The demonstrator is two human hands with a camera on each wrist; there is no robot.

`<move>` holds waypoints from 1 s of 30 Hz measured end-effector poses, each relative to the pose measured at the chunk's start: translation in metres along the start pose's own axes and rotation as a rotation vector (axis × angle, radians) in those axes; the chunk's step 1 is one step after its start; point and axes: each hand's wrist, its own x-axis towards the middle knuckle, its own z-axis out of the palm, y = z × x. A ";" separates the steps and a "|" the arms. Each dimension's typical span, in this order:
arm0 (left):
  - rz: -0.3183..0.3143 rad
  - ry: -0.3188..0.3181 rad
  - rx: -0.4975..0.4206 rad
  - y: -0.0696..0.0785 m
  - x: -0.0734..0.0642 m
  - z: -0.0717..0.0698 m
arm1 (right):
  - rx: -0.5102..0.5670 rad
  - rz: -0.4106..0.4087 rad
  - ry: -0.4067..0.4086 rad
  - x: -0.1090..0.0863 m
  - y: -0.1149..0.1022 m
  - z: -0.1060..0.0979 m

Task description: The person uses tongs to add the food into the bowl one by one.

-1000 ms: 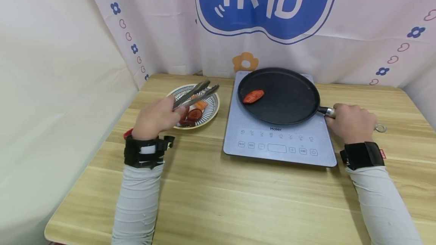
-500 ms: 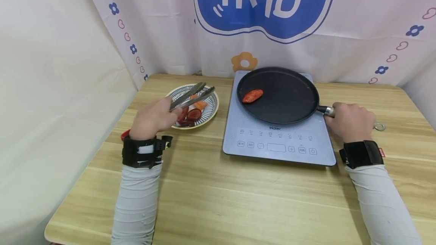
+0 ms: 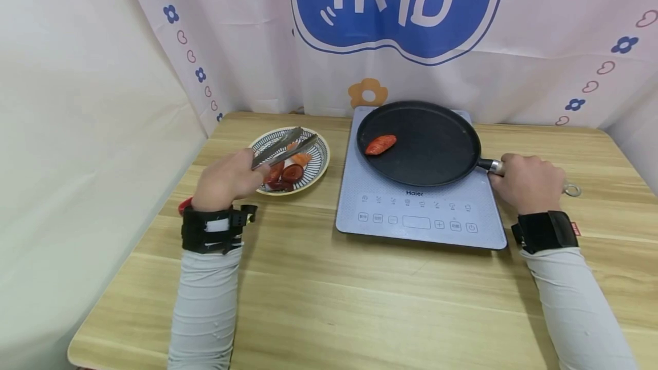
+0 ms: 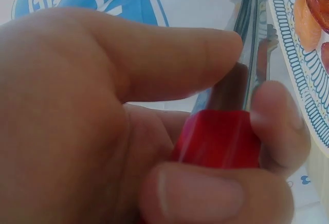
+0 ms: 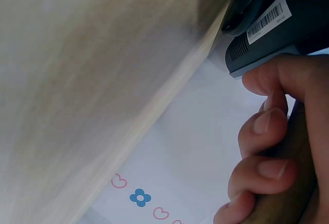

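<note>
Surface [image 3: 360, 301] carries cooktop [image 3: 411, 222] beneath black pan [image 3: 424, 144], right hand [image 3: 529, 183] gripping pan's handle. Left of pan: plate [image 3: 321, 160] with food, left hand [image 3: 226, 180] grasping tongs [image 3: 277, 146]. Red food piece [image 3: 381, 144] inside pan, near its left edge.

From afar I am looking over a light wood-grain worktop [image 3: 360, 307] with a rounded near-left corner. Toward its far edge, a round patterned plate [image 3: 316, 172] is resting left of a flat pale-grey cooktop [image 3: 390, 208], near but not touching.

Bright, even head view, soft shadows on the table [image 3: 329, 296], hazy wrist views (grain smeared in the right)
</note>
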 end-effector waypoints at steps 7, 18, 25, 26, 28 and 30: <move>-0.010 -0.007 0.008 -0.002 0.000 0.001 | -0.003 0.006 -0.017 0.000 -0.001 0.000; -0.043 -0.017 0.015 -0.001 -0.002 0.001 | -0.005 0.006 -0.024 0.000 -0.001 0.000; -0.069 -0.028 0.004 -0.001 -0.003 0.001 | -0.003 0.005 -0.026 0.001 0.000 0.000; -0.071 -0.031 0.004 -0.001 -0.003 0.001 | -0.003 0.004 -0.025 0.001 0.000 0.000; -0.074 -0.037 0.006 -0.001 -0.003 0.001 | -0.001 0.002 -0.018 0.001 0.001 0.001; -0.079 -0.043 0.006 -0.001 -0.003 0.000 | 0.001 -0.001 -0.008 0.001 0.001 0.001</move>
